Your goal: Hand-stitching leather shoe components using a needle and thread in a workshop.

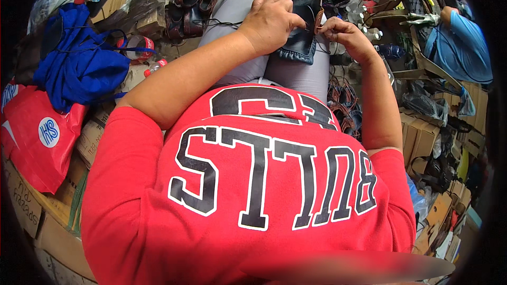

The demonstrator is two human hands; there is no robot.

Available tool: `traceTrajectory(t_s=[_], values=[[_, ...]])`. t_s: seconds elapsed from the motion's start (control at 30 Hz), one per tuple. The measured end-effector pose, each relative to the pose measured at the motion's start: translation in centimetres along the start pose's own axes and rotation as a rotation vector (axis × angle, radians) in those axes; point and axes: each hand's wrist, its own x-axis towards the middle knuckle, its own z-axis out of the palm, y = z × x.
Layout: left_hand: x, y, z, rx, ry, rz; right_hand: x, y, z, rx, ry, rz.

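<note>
Black shoe (306, 38): upper middle of the frame, on grey trousers (237, 6).
Left hand (270, 24): curled over the shoe; cannot tell whether it grips.
Right hand (346, 35): fingertips pinched together beside the brown strap (319, 19), at the shoe's right edge.

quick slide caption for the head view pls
Seen from above, left hand and right hand work at a dark leather shoe over grey trousers.
</note>
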Motion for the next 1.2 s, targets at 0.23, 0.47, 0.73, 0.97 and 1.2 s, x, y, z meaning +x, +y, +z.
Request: traceTrajectory(t_s=[0.23,0.47,0.73,0.97,1.2], values=[[0.0,0.1,0.0,-0.018,0.000,-0.015,0.0,-0.1,0.1,0.024,0.008,0.020],[0.1,0.7,0.4,-0.024,-0.004,-0.004,-0.4,-0.2,0.4,0.045,0.011,0.020],[-0.4,0.0,-0.2,-0.140,-0.058,-0.032,-0.8,-1.1,1.3,-0.091,0.052,0.002],[-0.7,1.2,-0.4,-0.143,-0.153,-0.137,-2.2,-1.5,3.9,-0.122,0.189,-0.003],[-1.6,1.2,-1.4,-0.106,-0.128,-0.131,-3.1,-1.7,4.2,-0.136,0.271,-0.031]])
